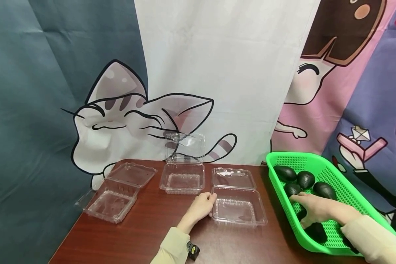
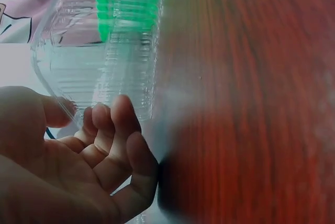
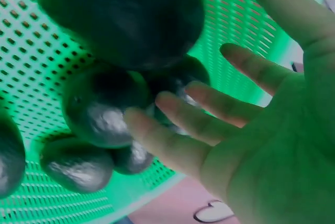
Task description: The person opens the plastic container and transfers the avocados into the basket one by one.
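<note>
My left hand [image 1: 201, 205] is at the left rim of a clear plastic clamshell container [image 1: 234, 212] that stands with its lid folded back. In the left wrist view the thumb of the left hand [image 2: 99, 166] goes over the rim of the container [image 2: 78, 56], with curled fingers on the outer side, pinching it. Over the green basket [image 1: 287, 223] my right hand [image 1: 315, 209] reaches down among dark avocados [image 1: 316, 233]. In the right wrist view the right hand [image 3: 256, 135] has its fingers spread, close beside an avocado [image 3: 102, 111], with nothing in the palm.
Two more clear clamshells stand with lids up or back, a middle container [image 1: 182, 179] and a left container [image 1: 110, 205] near the edge of the brown table [image 1: 151, 238]. A printed curtain [image 1: 224, 73] hangs right behind the table. More avocados [image 1: 285, 173] lie in the basket.
</note>
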The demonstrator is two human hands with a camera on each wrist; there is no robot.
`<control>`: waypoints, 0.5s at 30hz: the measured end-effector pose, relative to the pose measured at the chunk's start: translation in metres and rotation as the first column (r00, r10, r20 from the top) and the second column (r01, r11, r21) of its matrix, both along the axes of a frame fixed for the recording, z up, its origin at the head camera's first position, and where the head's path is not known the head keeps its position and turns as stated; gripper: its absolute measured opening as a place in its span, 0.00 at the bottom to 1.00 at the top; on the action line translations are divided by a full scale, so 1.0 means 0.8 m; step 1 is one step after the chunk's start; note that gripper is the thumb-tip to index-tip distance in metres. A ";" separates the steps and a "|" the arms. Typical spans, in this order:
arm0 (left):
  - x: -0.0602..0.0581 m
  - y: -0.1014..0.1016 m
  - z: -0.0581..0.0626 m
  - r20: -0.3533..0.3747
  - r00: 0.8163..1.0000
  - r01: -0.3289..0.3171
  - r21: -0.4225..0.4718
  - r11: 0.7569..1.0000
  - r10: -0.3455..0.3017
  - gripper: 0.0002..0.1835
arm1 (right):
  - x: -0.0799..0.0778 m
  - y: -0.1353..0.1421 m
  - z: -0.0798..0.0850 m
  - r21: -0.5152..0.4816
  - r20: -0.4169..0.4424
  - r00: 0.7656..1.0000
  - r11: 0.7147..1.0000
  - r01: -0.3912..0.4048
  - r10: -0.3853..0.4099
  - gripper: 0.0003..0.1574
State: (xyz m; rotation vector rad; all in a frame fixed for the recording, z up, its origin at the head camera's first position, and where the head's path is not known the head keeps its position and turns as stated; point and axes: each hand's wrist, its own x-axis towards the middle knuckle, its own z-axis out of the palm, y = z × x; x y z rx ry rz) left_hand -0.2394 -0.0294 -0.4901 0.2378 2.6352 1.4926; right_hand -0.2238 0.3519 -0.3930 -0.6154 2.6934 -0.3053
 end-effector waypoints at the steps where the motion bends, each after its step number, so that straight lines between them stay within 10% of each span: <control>1: 0.000 -0.001 0.000 0.000 1.000 0.003 -0.002 1.000 -0.003 0.22 | 0.001 0.000 0.003 -0.010 -0.011 1.000 1.000 -0.004 0.004 0.51; 9: 0.005 -0.010 0.010 -0.022 1.000 0.016 -0.015 1.000 -0.017 0.23 | 0.014 -0.004 0.034 -0.042 -0.183 0.983 0.999 -0.015 0.007 0.54; 15: 0.023 -0.027 0.024 -0.134 0.991 -0.037 -0.228 0.973 0.007 0.17 | 0.032 -0.021 0.052 -0.054 -0.402 0.916 0.998 -0.040 0.015 0.41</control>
